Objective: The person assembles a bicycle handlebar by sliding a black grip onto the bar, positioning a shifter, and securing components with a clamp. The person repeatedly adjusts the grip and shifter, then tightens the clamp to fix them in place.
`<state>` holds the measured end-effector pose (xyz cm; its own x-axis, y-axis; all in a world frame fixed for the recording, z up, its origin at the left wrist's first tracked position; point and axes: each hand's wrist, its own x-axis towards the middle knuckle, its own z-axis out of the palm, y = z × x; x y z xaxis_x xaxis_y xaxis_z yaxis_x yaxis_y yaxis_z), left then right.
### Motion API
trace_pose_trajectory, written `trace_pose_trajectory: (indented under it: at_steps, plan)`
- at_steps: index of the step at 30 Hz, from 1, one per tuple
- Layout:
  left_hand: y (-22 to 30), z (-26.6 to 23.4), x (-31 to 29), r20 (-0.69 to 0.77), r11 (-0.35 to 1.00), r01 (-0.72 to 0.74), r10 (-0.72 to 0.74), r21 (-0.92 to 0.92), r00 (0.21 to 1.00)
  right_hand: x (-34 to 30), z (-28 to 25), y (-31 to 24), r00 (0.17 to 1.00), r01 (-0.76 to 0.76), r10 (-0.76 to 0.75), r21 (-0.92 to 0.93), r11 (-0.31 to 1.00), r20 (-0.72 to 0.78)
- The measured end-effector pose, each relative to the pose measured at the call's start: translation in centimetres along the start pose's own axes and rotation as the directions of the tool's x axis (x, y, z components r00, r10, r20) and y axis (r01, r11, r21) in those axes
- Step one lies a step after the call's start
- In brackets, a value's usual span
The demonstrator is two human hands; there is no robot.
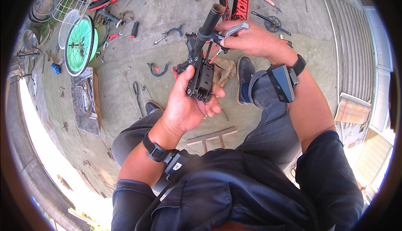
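Note:
A black tube (210, 20) with a worn, brownish open end stands slanted in front of me; it looks like a bare bicycle handlebar. At its lower end sits a block of stacked black plates (204, 82) with rivets. My left hand (184, 105) is closed round that block from below, thumb along its left side, fingers curled behind. A silver brake lever (237, 29) juts out to the right from the tube. My right hand (251, 40) pinches it near its base; some fingertips are hidden. A red cable (215, 56) runs beneath the lever.
A red-and-black bicycle frame (240, 0) lies beyond my hands. To the left are a green-disc wheel (79, 45), a wire basket (77, 0) and a tray of wrenches (86, 94). A crankset (273, 23) lies at right; a small wooden frame (211, 136) lies between my legs.

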<state>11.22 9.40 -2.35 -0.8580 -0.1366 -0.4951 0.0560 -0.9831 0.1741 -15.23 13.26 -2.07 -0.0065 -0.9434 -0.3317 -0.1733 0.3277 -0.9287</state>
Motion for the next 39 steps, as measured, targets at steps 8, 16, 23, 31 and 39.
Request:
trace_pose_trajectory:
  at_steps: [8,16,23,31,39]
  plan:
    - [0.4,-0.2,-0.9,-0.081,0.918,-0.005,0.041,0.397,0.996,-0.2,0.5,-0.6,0.998,0.006,-0.017,-0.182,0.983,-0.058]
    - [-0.9,-5.4,-1.4,-0.181,0.132,0.160,0.170,0.978,0.969,0.1,0.4,0.1,0.997,-0.046,0.032,-0.221,0.974,-0.065]
    - [-1.3,-15.7,-1.5,-0.403,-0.370,0.511,0.332,0.776,0.853,0.2,-0.1,0.2,0.997,-0.064,0.064,-0.012,0.998,-0.048]
    - [-0.5,-20.1,-3.6,-0.417,-0.659,0.584,0.416,0.474,0.808,-1.8,-2.1,-3.1,0.993,-0.065,0.053,0.108,0.992,0.105]
    - [1.8,-18.2,-3.3,-0.164,-0.534,0.469,0.520,0.704,0.838,-1.8,-2.5,-3.9,0.988,-0.043,0.032,0.069,0.997,0.151]
